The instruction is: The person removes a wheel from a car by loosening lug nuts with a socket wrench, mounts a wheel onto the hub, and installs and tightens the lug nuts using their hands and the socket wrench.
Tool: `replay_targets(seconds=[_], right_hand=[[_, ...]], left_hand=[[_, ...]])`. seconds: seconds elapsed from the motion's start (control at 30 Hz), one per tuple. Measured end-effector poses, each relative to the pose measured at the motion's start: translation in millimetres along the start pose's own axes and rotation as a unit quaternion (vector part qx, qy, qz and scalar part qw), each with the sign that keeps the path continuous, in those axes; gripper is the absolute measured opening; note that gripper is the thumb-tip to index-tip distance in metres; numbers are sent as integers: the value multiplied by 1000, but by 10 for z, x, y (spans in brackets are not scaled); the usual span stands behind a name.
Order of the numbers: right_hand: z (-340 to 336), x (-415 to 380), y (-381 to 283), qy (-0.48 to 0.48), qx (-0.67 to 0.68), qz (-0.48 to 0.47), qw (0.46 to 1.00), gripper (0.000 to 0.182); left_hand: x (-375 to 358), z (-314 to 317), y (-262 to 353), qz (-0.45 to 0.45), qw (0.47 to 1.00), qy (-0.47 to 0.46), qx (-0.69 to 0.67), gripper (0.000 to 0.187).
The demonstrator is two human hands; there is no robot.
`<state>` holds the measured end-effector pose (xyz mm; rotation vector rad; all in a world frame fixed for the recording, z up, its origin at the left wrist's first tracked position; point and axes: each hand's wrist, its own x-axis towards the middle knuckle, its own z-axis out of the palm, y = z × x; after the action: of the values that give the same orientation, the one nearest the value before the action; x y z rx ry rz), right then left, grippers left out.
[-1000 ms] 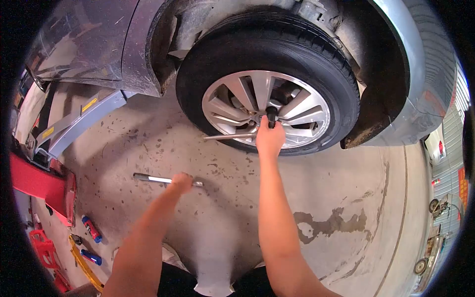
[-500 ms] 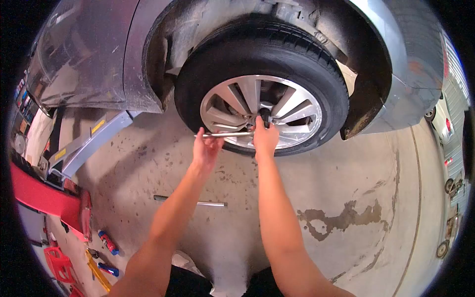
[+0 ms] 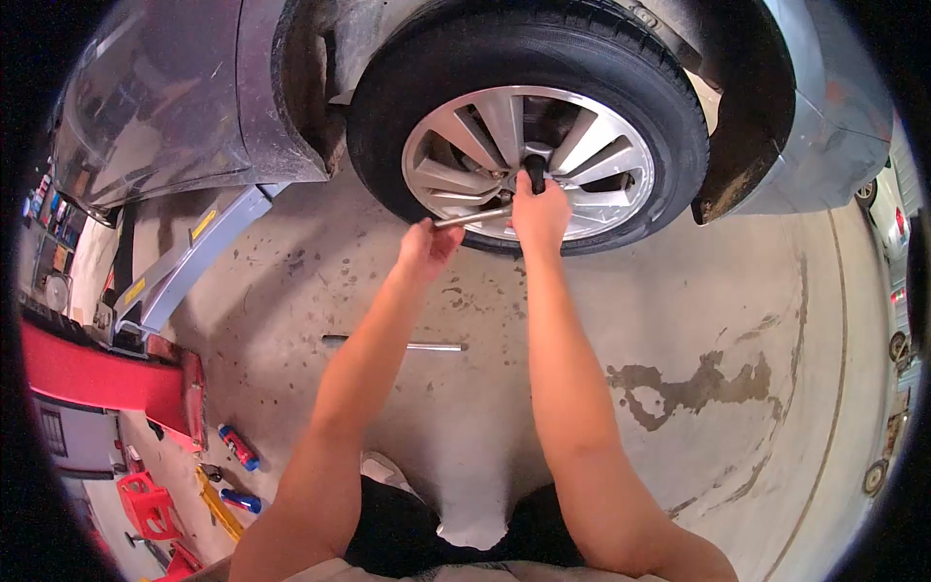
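In front of me is a car wheel with a silver alloy rim [image 3: 464,131] and a black tire [image 3: 669,126]. My left hand [image 3: 430,252] is closed around the outer end of a wrench with a long silver bar [image 3: 475,217], just below the rim's lower left edge. Close to the hub, my right hand [image 3: 541,215] grips the wrench's other end. A black cylindrical piece [image 3: 535,167] sticks up by its thumb, near the lug nuts. Fingers hide how the tool meets the nut. On the floor below lies a silver bar with a dark grip [image 3: 436,346].
A grey lift arm [image 3: 199,257] reaches under the car body [image 3: 160,107] at left, joined to a red lift base [image 3: 107,367]. Bottles [image 3: 239,447], a yellow tool [image 3: 219,501] and a red stool [image 3: 148,505] are at lower left. A dark stain [image 3: 689,388] marks the floor.
The view has tilted down, so the wheel sits higher in it. The bar now slants, its left end lower than its right. Both hands keep their hold.
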<state>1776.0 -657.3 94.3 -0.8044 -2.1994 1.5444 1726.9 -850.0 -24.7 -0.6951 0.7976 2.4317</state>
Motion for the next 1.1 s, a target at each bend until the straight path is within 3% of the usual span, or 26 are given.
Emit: replay_targets(seconds=[0.07, 0.1, 0.13, 0.2, 0.23, 0.27, 0.33, 0.37, 0.4, 0.47, 0.53, 0.57, 0.6, 0.63, 0.67, 0.73, 0.77, 0.8, 0.87, 0.9, 0.93, 0.97, 1.0, 1.07, 1.1], right_hand=[[-56, -1, 20, -77, 196, 52, 976, 46], [57, 77, 122, -60, 308, 108, 943, 35], [52, 90, 94, -72, 416, 190, 886, 30], [-50, 117, 117, -136, 514, 237, 813, 27], [-61, 107, 84, -141, 511, 242, 813, 25], [-81, 129, 100, -143, 449, 249, 846, 26], [28, 147, 176, -78, 332, 144, 929, 37], [9, 83, 112, -68, 279, 88, 954, 44], [-14, -14, 5, -40, 166, 60, 984, 48], [135, 42, 164, 44, 8, -49, 998, 45], [121, 63, 138, 74, -52, -91, 992, 43], [65, 39, 74, 13, 120, 8, 993, 40], [25, 6, 48, -51, 284, 111, 951, 38], [71, 88, 137, -83, 434, 178, 879, 36], [62, 173, 204, -83, 432, 176, 881, 36], [-34, 219, 314, -250, 593, 237, 728, 34], [-12, 260, 328, -215, 560, 245, 762, 32], [-11, 218, 244, -215, 560, 244, 762, 32], [-11, 72, 20, -62, 339, 195, 918, 33], [44, 80, 86, -53, 260, 126, 956, 40], [57, 42, 82, -37, 166, 61, 984, 47], [130, 78, 171, 26, 50, -13, 998, 48], [215, 117, 257, 85, -67, -87, 990, 48], [126, 109, 178, 19, 0, -24, 1000, 47], [70, 3, 0, -3, 136, 35, 990, 37]], left_hand=[[-418, 390, 97, 280, 954, 37, 103, 35], [-654, 646, 182, 376, 920, 32, 104, 31], [-995, 978, 206, 457, 880, 0, 129, 28], [-1314, 1270, 289, 513, 818, -97, 241, 28], [-1338, 1323, 296, 507, 822, -80, 246, 28], [-1282, 1300, 274, 510, 821, -88, 242, 28], [-965, 1075, 189, 521, 839, -46, 147, 31], [-788, 905, 135, 481, 871, -15, 99, 33], [-361, 532, 133, 390, 915, 29, 94, 36], [5, 54, -78, 45, 999, 26, -13, 35], [-163, 280, -330, 106, 985, 130, 51, 34], [-228, 449, -180, 273, 956, 92, 63, 34], [-440, 683, 12, 429, 898, 56, 74, 33], [-866, 1009, 109, 480, 867, 17, 133, 32], [-1182, 1316, 161, 528, 827, -25, 190, 30], [-1239, 1461, 158, 573, 769, -46, 281, 27], [-1205, 1449, 162, 579, 758, -47, 296, 27], [-1141, 1415, 159, 579, 758, -48, 295, 27], [-905, 1275, 135, 528, 839, -34, 126, 28], [-694, 1073, 126, 475, 877, 1, 69, 28], [-439, 848, 88, 406, 911, 53, 52, 34], [60, 308, 52, 219, 967, 37, 124, 41], [293, 71, -131, 119, 992, -18, 43, 46], [130, 229, -358, 166, 978, 107, 64, 41], [-53, 474, -177, 247, 959, 137, 39, 38]])
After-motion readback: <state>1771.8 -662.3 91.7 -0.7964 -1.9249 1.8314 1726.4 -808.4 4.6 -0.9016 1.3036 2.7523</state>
